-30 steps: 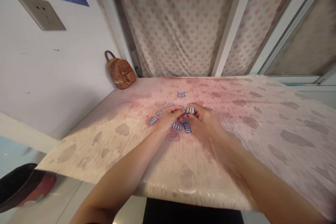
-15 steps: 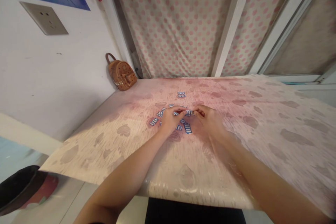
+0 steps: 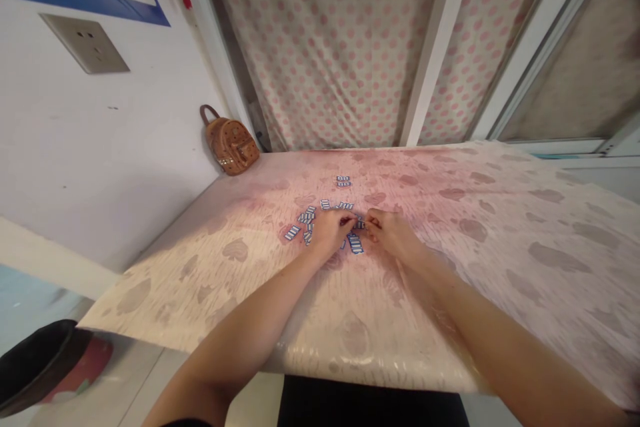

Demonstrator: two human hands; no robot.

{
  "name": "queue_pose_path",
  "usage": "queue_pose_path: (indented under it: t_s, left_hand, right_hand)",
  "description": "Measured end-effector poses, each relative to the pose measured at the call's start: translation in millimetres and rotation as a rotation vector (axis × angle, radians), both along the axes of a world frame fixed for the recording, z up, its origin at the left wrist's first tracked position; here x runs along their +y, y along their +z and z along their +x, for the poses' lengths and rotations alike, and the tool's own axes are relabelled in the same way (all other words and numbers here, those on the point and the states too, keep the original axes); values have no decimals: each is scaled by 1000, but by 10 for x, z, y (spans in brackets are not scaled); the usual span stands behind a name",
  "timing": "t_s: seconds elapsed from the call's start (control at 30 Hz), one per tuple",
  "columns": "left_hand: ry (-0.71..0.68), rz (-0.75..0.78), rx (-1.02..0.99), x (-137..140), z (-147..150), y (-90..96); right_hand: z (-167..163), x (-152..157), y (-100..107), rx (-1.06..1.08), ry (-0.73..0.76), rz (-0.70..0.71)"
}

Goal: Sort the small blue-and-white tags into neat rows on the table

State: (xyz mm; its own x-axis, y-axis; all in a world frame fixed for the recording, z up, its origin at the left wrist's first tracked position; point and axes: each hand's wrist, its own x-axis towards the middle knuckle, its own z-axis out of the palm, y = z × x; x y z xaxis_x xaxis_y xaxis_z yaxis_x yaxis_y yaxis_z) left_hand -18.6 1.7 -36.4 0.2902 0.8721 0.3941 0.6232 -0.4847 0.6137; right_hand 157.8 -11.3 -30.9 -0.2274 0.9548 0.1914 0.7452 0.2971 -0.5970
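Observation:
Both hands meet over a loose pile of small flat blue-and-white striped cards (image 3: 355,244) on the table. My left hand (image 3: 332,229) has thumb and fingers pinched together above the pile, covering part of it. Just to its right, my right hand (image 3: 391,231) is also closed in a pinch. A small blue-and-white card (image 3: 359,225) shows between the fingertips, its edges partly hidden by them. Several cards lie around the left hand, among them a single card (image 3: 293,233) at the pile's left edge. Farther back, two cards (image 3: 343,181) lie one behind the other, apart from the pile.
A patterned pinkish cloth covers the table (image 3: 235,293). A small brown backpack (image 3: 231,145) leans against the wall at the back left corner. Behind the table hangs a dotted curtain (image 3: 340,47). A dark-rimmed bin (image 3: 75,367) stands on the floor at lower left.
My fingertips have come lower and closer together, and the card between them is less visible. Cards at the back of the pile show more. The view has shifted slightly.

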Motion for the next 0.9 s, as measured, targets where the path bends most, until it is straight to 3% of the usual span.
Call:
queue_pose_path:
  t_s: [0.1,0.3,0.5,0.6,0.73,0.9]
  left_hand:
    - [-21,-31,-38,0,-2,2]
    - [-30,-156,-321,1,8,-28]
    - [-7,-380,-541,25,-25,-16]
    - [46,-359,-560,265,-95,68]
    - [207,-376,-417,798,-178,197]
    - [293,-450,-298,1275,-130,176]
  right_hand:
    - [-5,-1,-7,-12,-18,22]
    - [-14,-1,6,104,-78,28]
    - [-26,36,43,284,-60,-37]
    - [79,66,132,341,-65,-13]
    - [359,31,282,418,-66,44]
    - [595,-118,271,415,-87,44]
